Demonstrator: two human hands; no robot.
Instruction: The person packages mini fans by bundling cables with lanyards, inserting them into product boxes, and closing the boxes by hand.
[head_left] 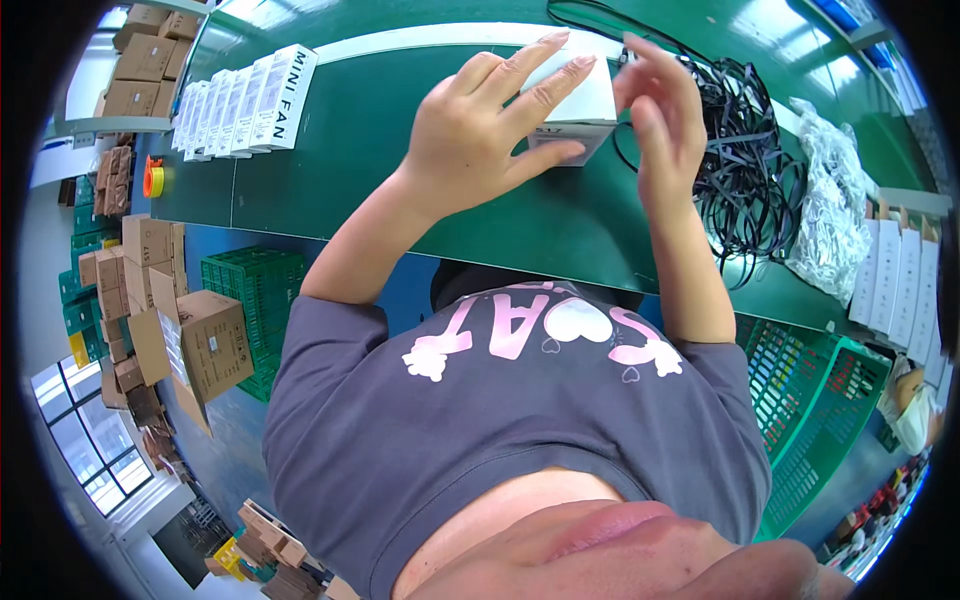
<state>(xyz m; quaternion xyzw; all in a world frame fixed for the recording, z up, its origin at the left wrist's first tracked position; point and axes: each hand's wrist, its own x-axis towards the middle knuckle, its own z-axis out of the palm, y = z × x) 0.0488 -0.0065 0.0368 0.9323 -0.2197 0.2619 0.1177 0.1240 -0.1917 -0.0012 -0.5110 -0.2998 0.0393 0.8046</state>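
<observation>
A small white box [594, 98] stands on the green table in front of me. My left hand [490, 115] spans it from the left, fingers over the top and thumb against the near printed face. Just off the box's right side, my right hand [665, 125] is raised with fingers apart and slightly curled, somewhat blurred; nothing shows in it. Beside that hand lies a tangled heap of black straps or cables [745, 150]. At the table's left, several white printed boxes [280, 100] stand in a row.
Clear plastic bags [835, 205] lie beyond the black heap, with more white boxes [890, 270] at far right. An orange tape roll [153, 177] sits at the left edge. Green crates [250, 320] and an open carton [210, 345] stand left, another green crate [815, 440] right.
</observation>
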